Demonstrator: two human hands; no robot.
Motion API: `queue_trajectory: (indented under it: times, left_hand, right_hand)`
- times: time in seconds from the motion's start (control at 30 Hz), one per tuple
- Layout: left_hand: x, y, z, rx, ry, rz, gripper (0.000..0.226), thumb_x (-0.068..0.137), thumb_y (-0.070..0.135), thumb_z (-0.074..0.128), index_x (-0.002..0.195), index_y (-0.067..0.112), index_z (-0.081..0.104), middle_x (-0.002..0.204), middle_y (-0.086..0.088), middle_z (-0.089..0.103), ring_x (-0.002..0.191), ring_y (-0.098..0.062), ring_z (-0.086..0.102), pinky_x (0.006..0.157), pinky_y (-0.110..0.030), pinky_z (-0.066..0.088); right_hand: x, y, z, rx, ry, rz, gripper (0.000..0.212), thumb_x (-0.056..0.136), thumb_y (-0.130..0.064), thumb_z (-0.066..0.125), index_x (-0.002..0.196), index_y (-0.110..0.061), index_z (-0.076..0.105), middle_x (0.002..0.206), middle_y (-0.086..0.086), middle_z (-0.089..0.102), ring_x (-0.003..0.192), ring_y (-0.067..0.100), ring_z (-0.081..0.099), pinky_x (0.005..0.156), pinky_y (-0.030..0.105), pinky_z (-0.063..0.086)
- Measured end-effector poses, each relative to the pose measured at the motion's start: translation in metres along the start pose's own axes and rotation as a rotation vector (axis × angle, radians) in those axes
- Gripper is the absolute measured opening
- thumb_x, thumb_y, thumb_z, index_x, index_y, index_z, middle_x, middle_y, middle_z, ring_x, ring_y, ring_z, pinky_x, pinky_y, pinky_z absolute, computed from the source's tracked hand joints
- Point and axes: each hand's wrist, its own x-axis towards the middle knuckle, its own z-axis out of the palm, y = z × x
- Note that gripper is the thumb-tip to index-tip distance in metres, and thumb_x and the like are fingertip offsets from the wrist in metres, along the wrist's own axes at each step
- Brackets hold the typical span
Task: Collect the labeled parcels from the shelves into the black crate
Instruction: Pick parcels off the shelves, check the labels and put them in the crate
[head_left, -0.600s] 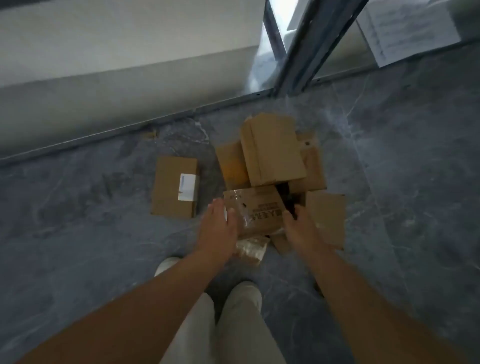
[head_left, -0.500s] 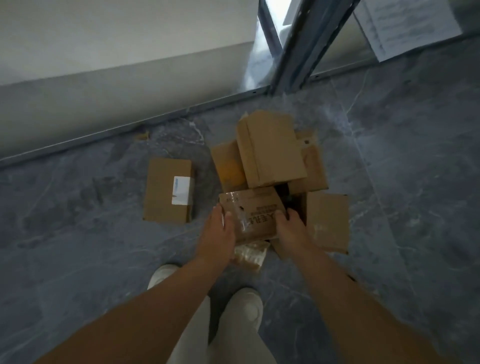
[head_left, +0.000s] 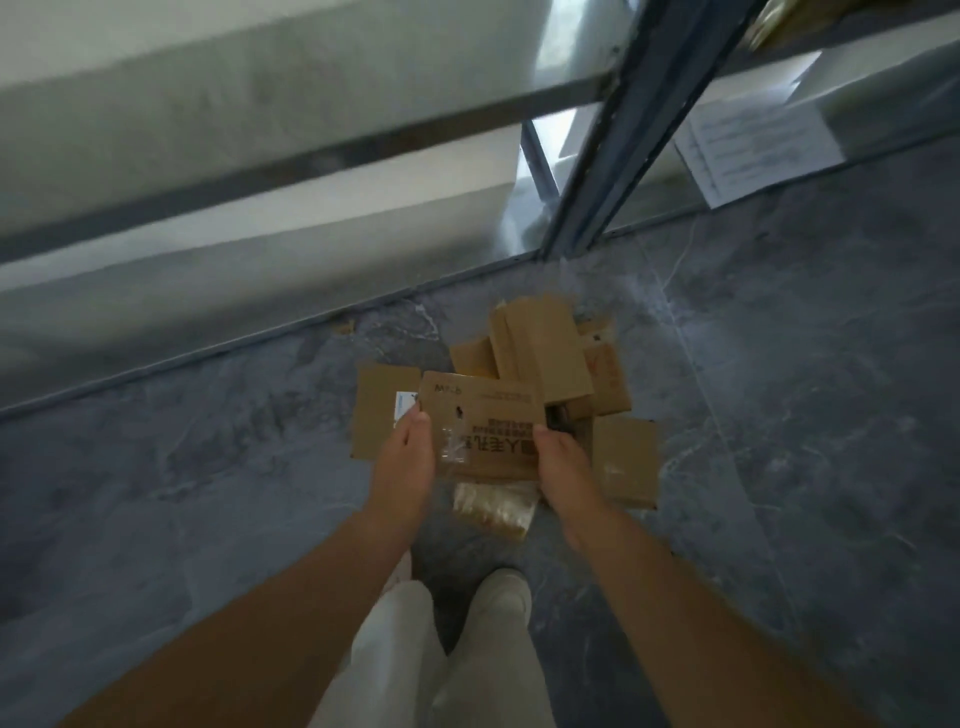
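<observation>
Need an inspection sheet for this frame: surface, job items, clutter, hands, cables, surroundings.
Surface: grey marble floor, parcels lying directly on it.
Job's things: printed parcel held in both hands; cardboard pile beyond it; white-labelled box on the left; black crate not in view.
Clutter: clear-wrapped packet on the floor, nearer the feet.
Grippers: left hand and right hand grip the printed parcel's opposite edges.
Cables: nothing seen.
Surroundings: metal shelf upright, paper sheet, pale shoe.

Grey veined floor (head_left: 805, 415) meets a dark metal upright (head_left: 618, 171), a printed paper sheet (head_left: 758, 145) to its right.
</observation>
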Motion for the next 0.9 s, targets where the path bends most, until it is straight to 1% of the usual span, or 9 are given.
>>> queue_trajectory:
  times: [0.03, 0.1, 0.17, 0.27, 0.43, 0.5, 0.63, 0.8, 0.9]
  left_hand:
    - [-0.014, 0.024, -0.009, -0.024, 0.019, 0.02, 0.035, 0.106, 0.029, 0.03, 0.085, 0.027, 0.057, 0.086, 0.007, 0.057, 0.083, -0.008, 0.056, 0.08, -0.027, 0.043]
    - [-0.047, 0.074, -0.027, -0.031, 0.028, 0.07, 0.037, 0.106, 0.031, 0.028, 0.086, 0.029, 0.059, 0.089, 0.006, 0.06, 0.092, -0.012, 0.06, 0.083, -0.03, 0.041]
    - [-0.083, 0.124, -0.042, -0.069, 0.023, 0.148, 0.039, 0.106, 0.033, 0.028, 0.092, 0.026, 0.064, 0.094, 0.0, 0.066, 0.096, -0.016, 0.063, 0.078, -0.03, 0.044]
    - [-0.154, 0.207, -0.066, -0.182, 0.005, 0.268, 0.037, 0.106, 0.032, 0.032, 0.092, 0.026, 0.065, 0.09, 0.004, 0.066, 0.085, -0.006, 0.061, 0.069, -0.021, 0.044]
    - [-0.267, 0.314, -0.118, -0.194, -0.037, 0.525, 0.041, 0.106, 0.037, 0.028, 0.124, 0.024, 0.063, 0.114, 0.0, 0.068, 0.104, -0.01, 0.062, 0.087, -0.023, 0.048]
    - [-0.307, 0.343, -0.14, -0.212, -0.009, 0.615, 0.04, 0.106, 0.036, 0.029, 0.126, 0.025, 0.062, 0.114, 0.004, 0.067, 0.105, -0.009, 0.061, 0.089, -0.023, 0.046]
    - [-0.373, 0.379, -0.187, -0.307, 0.043, 0.763, 0.038, 0.106, 0.026, 0.033, 0.131, 0.023, 0.061, 0.118, 0.008, 0.065, 0.106, -0.006, 0.06, 0.081, -0.011, 0.043]
    - [-0.425, 0.381, -0.245, -0.4, 0.097, 0.872, 0.036, 0.105, 0.023, 0.033, 0.13, 0.026, 0.059, 0.119, 0.01, 0.065, 0.112, -0.006, 0.059, 0.09, -0.022, 0.045]
    - [-0.437, 0.366, -0.277, -0.442, 0.119, 0.836, 0.035, 0.105, 0.022, 0.034, 0.13, 0.025, 0.059, 0.122, 0.005, 0.065, 0.114, -0.01, 0.059, 0.096, -0.028, 0.046]
  right_hand:
    - [-0.021, -0.024, -0.007, 0.006, -0.014, -0.022, 0.046, 0.105, -0.041, 0.034, 0.139, -0.013, 0.047, 0.133, 0.007, 0.054, 0.114, 0.022, 0.051, 0.102, 0.038, 0.041]
    - [-0.067, -0.073, -0.027, 0.012, -0.021, -0.077, 0.048, 0.104, -0.044, 0.035, 0.14, -0.017, 0.048, 0.135, 0.006, 0.055, 0.123, 0.025, 0.051, 0.11, 0.045, 0.039]
    - [-0.115, -0.123, -0.053, -0.027, 0.003, -0.175, 0.046, 0.102, -0.046, 0.035, 0.134, -0.019, 0.054, 0.131, 0.006, 0.058, 0.121, 0.026, 0.053, 0.11, 0.049, 0.04]
    - [-0.203, -0.191, -0.093, -0.071, 0.039, -0.334, 0.049, 0.095, -0.054, 0.035, 0.125, -0.023, 0.057, 0.122, 0.005, 0.062, 0.113, 0.024, 0.058, 0.103, 0.05, 0.045]
    - [-0.352, -0.263, -0.14, -0.007, 0.096, -0.541, 0.049, 0.083, -0.059, 0.042, 0.116, -0.029, 0.063, 0.114, 0.0, 0.069, 0.107, 0.02, 0.064, 0.097, 0.045, 0.051]
    - [-0.404, -0.282, -0.146, 0.015, 0.082, -0.619, 0.041, 0.092, -0.051, 0.041, 0.117, -0.027, 0.063, 0.113, 0.001, 0.07, 0.105, 0.019, 0.066, 0.097, 0.044, 0.052]
    - [-0.496, -0.315, -0.143, 0.05, 0.001, -0.742, 0.034, 0.103, -0.037, 0.039, 0.123, -0.02, 0.06, 0.111, 0.003, 0.071, 0.102, 0.018, 0.068, 0.088, 0.033, 0.055]
    - [-0.575, -0.335, -0.115, -0.064, -0.036, -0.894, 0.038, 0.105, -0.041, 0.028, 0.13, -0.025, 0.053, 0.115, 0.001, 0.067, 0.109, 0.018, 0.063, 0.103, 0.04, 0.048]
    - [-0.604, -0.331, -0.088, -0.101, -0.057, -0.913, 0.034, 0.106, -0.039, 0.03, 0.126, -0.026, 0.054, 0.111, 0.001, 0.068, 0.106, 0.017, 0.064, 0.097, 0.036, 0.05]
